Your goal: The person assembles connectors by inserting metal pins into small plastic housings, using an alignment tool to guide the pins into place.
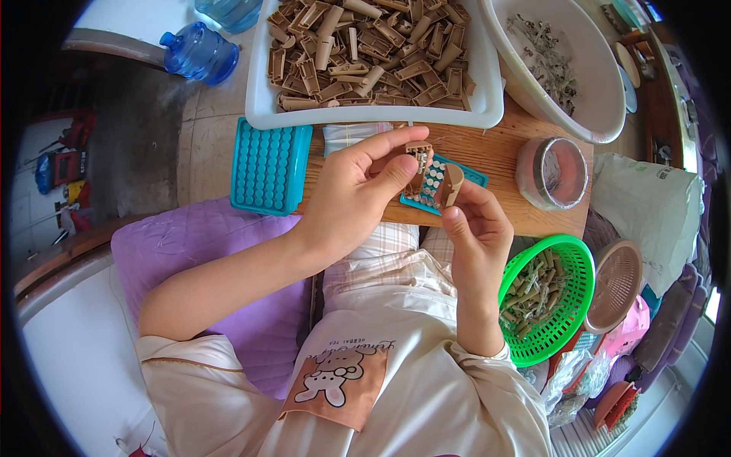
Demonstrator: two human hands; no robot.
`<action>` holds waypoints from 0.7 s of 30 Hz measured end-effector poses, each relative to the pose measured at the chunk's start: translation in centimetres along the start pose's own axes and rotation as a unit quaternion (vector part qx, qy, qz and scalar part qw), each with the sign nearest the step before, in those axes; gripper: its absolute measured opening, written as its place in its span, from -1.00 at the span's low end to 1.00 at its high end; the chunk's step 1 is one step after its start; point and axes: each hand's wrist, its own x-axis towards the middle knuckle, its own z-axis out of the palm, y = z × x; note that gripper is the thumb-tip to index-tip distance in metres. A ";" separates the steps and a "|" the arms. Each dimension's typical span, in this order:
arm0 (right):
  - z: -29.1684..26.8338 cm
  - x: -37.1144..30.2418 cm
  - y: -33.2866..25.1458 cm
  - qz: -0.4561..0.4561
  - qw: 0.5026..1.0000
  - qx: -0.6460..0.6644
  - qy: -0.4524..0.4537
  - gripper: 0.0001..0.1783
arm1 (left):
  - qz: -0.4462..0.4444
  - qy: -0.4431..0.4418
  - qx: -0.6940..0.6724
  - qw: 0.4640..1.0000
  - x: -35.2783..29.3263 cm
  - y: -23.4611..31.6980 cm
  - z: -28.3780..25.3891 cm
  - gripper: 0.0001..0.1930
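A wooden board (502,152) is laid across the lap, with a white tray (381,116) of tan clip halves at its far edge. A tan clip half with a metal spring (418,156) is pinched closed in the left hand (358,190). A second tan clip half (451,185) is gripped by the right hand (476,228), just right of the first. A green basket (556,297) is placed near right.

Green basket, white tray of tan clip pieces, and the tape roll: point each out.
green basket (582,263): head view, on its upper right rim.
white tray (365,116): head view, on its near wall.
tape roll (533,171): head view, on its outer side wall.
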 end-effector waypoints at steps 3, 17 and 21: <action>0.4 -0.1 0.0 0.004 1.000 -0.002 0.010 -0.70 | 0.040 -0.005 0.013 0.999 0.0 -0.1 0.2 -0.63; 2.1 -0.5 2.0 -0.069 0.995 0.004 0.073 -0.72 | 0.066 -0.065 -0.072 0.993 -0.3 -0.5 0.6 -0.64; 1.8 -0.9 1.7 -0.109 0.991 0.040 0.065 -0.72 | 0.081 -0.082 -0.058 0.992 -0.4 -0.3 0.9 -0.65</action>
